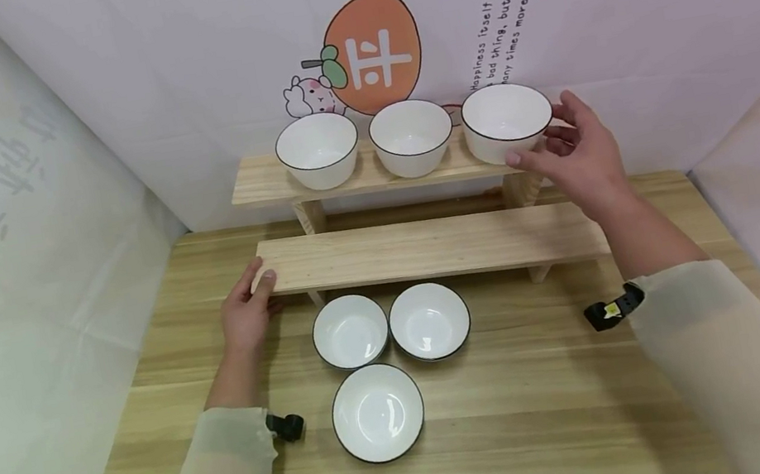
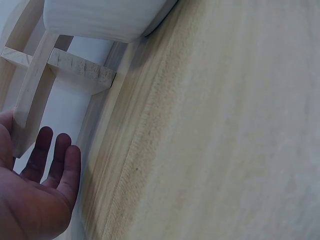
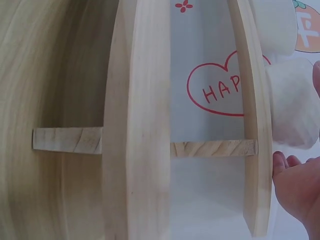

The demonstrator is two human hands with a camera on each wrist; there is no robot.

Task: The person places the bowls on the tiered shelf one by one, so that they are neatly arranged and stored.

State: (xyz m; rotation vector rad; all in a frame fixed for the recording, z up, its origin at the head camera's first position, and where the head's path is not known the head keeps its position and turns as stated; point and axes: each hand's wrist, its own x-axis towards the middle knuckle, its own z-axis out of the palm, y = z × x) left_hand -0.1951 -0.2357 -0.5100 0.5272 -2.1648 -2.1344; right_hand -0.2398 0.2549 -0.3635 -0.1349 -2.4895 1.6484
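Note:
On the upper board (image 1: 257, 180) of a two-step wooden rack stand three white bowls with dark rims: left (image 1: 318, 151), middle (image 1: 412, 138) and right (image 1: 507, 122). My right hand (image 1: 581, 153) holds the right bowl at its right side, thumb in front and fingers behind; the right wrist view shows that hand (image 3: 300, 185) beside the bowl (image 3: 294, 102). My left hand (image 1: 245, 314) grips the left end of the lower board (image 1: 427, 247), thumb on top. In the left wrist view, several fingers of the left hand (image 2: 40, 195) extend past the board's end (image 2: 25, 125).
Three more white bowls stand on the wooden table (image 1: 527, 397) before the rack: two side by side (image 1: 351, 332) (image 1: 429, 321), and one nearer (image 1: 378, 413). A printed cloth (image 1: 171, 71) hangs behind the rack, with pale sheets at both sides.

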